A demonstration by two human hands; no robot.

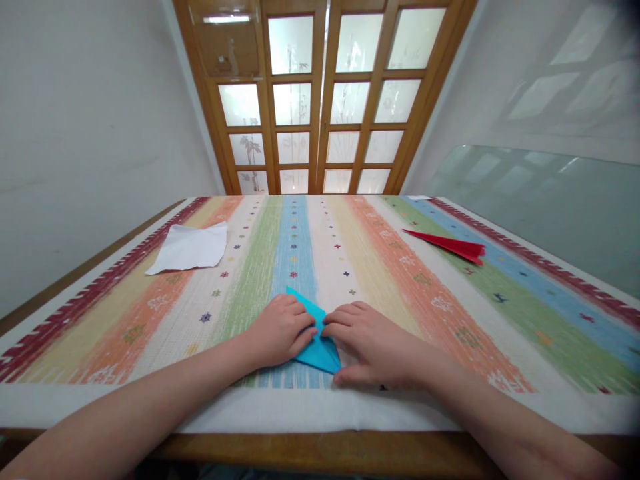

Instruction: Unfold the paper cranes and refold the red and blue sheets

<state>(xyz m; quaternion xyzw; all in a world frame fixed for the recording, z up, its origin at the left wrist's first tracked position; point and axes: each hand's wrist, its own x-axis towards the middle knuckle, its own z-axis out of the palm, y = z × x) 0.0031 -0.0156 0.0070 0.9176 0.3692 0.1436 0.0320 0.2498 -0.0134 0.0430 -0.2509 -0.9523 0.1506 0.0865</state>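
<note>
A sheet of bright blue folded paper [320, 348] lies on the tablecloth near the front edge, one pointed corner directed away from me and another towards my right thumb. My left hand [281, 329] covers its left side, fingers curled and pressed down on the paper. From the right, my right hand [367, 340] grips the paper's edge, with bent fingertips on top and the thumb by the lower corner. Both hands hide parts of the paper, so its full outline is not visible.
A white sheet of paper [193, 247] with slightly raised corners lies on the left. A red folded paper piece [450, 246], long and pointed, rests on the right. The striped tablecloth [395, 293] covers the table; a glass-paned door [320, 100] stands beyond it.
</note>
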